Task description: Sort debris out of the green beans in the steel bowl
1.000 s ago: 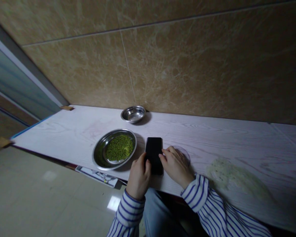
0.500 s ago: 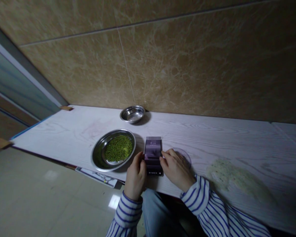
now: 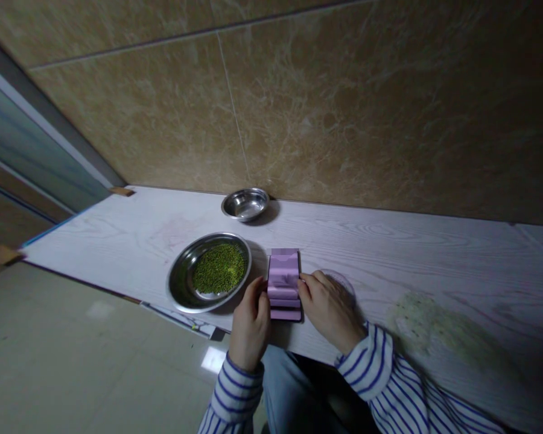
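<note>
A smartphone (image 3: 284, 283) with a lit pinkish-purple screen is held upright in front of me, over the table's near edge. My left hand (image 3: 252, 322) grips its left side, thumb along the edge. At its right side, my right hand (image 3: 328, 307) is closed with thumb and finger on the edge. Left of the phone stands a large steel bowl (image 3: 177, 283) with green beans (image 3: 219, 268), which look like mung beans, in it. Partly behind my right hand lies a round clear dish or lid (image 3: 344, 284), mostly hidden.
A smaller steel bowl (image 3: 245, 205) stands near the tiled wall (image 3: 326, 114). On the right of the white wood-grain table (image 3: 136, 241) lies a clear, crumpled plastic bag (image 3: 443, 328) with pale greenish contents, blurred. Wooden blocks (image 3: 123, 191) sit at the left corners.
The phone's screen has turned from a dark lock screen with a clock to a brighter pinkish-purple picture. Both hands keep their hold; the view has shifted slightly.
</note>
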Tool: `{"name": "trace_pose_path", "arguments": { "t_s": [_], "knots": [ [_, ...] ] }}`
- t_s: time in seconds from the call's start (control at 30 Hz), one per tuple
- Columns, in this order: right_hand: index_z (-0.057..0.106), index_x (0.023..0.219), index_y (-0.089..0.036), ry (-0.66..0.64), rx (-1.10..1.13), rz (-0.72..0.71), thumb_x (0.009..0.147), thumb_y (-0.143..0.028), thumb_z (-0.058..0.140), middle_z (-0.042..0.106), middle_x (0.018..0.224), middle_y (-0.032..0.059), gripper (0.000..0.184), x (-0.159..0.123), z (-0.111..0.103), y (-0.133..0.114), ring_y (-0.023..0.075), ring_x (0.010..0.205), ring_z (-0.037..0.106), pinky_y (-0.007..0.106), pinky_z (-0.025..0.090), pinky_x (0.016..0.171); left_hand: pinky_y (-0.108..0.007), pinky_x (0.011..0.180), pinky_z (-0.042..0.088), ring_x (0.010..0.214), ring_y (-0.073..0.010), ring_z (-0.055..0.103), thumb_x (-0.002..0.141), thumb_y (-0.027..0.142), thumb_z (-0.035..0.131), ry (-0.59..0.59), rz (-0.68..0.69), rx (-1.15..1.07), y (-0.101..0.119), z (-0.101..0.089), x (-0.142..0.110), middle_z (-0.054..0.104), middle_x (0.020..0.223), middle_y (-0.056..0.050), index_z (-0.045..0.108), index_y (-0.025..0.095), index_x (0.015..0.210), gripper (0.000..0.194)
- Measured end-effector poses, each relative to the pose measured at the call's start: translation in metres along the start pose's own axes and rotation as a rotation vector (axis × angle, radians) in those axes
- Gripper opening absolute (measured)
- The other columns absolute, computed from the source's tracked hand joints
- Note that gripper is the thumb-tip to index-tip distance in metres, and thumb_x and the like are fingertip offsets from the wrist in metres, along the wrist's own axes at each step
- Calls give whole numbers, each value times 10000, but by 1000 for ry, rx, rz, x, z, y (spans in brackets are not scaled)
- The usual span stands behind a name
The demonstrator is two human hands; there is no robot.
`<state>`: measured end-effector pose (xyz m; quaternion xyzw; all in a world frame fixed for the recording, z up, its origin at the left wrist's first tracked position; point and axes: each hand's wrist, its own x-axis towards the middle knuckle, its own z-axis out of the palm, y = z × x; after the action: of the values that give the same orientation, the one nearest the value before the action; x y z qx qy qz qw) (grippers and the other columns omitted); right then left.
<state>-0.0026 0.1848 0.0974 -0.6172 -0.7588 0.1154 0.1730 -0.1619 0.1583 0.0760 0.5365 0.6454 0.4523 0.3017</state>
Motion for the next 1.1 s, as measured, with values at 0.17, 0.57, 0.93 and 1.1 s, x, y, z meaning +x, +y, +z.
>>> {"name": "trace_pose_path", "arguments": {
  "t_s": [0.17, 0.57, 0.93, 1.1],
  "knots": [
    [697, 1004, -210, 6, 84, -17, 977, -191, 415, 699, 926, 46, 285, -4, -1, 4, 173, 871, 659, 282, 418, 753, -413, 981, 499, 1117, -269, 663, 898, 274, 429, -4, -4, -8, -1, -2, -2, 690, 1208, -236, 583, 30, 1216, 429],
    [707, 1113, -192, 79, 166, -80, 917, -111, 447, 730, 963, 52, 335, -6, 4, 12, 200, 895, 672, 320, 467, 808, -382, 958, 517, 1088, -252, 674, 894, 270, 439, 10, 17, -38, 0, -2, -2, 690, 1199, -238, 588, 21, 1197, 420],
    [735, 1070, -191, 47, 179, -125, 897, -101, 469, 722, 974, 59, 330, -8, 1, 13, 193, 932, 663, 326, 474, 864, -413, 985, 495, 1099, -257, 663, 899, 256, 443, 0, 2, -73, -5, -1, -3, 692, 1199, -219, 587, 61, 1195, 382],
    [737, 1069, -233, 77, 166, -185, 877, -122, 506, 716, 1050, 51, 320, -10, 2, 15, 201, 966, 654, 356, 457, 887, -395, 966, 513, 1090, -254, 672, 895, 240, 456, -17, 17, -117, -7, -1, -3, 697, 1188, -212, 585, 70, 1190, 365]
  ]
}}
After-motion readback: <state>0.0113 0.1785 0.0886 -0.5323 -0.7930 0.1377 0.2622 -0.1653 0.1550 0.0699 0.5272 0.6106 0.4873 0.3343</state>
